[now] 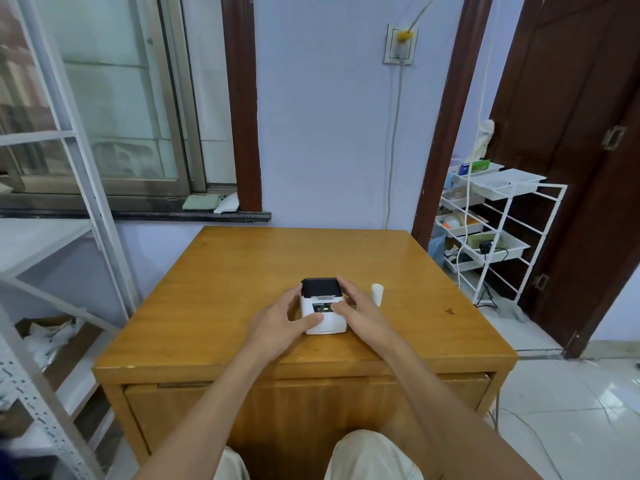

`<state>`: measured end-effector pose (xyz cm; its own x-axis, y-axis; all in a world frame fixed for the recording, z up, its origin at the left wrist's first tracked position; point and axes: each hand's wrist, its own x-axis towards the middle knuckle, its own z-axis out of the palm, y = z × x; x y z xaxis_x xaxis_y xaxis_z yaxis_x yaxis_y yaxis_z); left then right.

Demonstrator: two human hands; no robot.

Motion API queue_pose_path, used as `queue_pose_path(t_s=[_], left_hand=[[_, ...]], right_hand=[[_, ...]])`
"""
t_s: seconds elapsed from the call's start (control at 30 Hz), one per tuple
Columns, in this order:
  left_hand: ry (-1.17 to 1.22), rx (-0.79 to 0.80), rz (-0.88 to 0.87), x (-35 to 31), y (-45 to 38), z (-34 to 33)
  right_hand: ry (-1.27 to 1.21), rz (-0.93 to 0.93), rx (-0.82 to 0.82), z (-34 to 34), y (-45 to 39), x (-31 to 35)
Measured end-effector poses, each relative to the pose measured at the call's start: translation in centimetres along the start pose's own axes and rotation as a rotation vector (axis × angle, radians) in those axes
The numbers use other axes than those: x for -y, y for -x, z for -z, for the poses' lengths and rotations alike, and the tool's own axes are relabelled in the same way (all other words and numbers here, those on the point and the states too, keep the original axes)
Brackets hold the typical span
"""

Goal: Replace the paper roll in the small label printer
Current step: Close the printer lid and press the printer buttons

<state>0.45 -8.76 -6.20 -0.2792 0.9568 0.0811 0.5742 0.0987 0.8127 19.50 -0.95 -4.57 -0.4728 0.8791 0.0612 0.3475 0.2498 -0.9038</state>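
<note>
A small white label printer (323,315) with a black lid lies near the middle of the wooden table (242,271); its lid is down and a green light shows on its front panel. My left hand (282,318) holds its left side, thumb lying across the white front. My right hand (358,308) holds its right side, fingers along the edge and thumb on the panel. A white paper roll (378,294) stands upright on the table just right of my right hand, apart from the printer.
The table stands against a pale wall. A grey metal shelf frame (52,271) rises at the left. At the right is a white wire rack (498,230) with trays, beside a dark wooden door (571,133). A cable hangs from a wall socket (400,45).
</note>
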Motion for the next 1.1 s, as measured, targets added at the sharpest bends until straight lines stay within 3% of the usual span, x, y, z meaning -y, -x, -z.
queue_pose_path(t_s=[1.1], left_hand=[[0.088,-0.046,-0.024,0.27,-0.24,-0.14]], right_hand=[[0.052,0.036,-0.032,-0.23,-0.11,-0.32]])
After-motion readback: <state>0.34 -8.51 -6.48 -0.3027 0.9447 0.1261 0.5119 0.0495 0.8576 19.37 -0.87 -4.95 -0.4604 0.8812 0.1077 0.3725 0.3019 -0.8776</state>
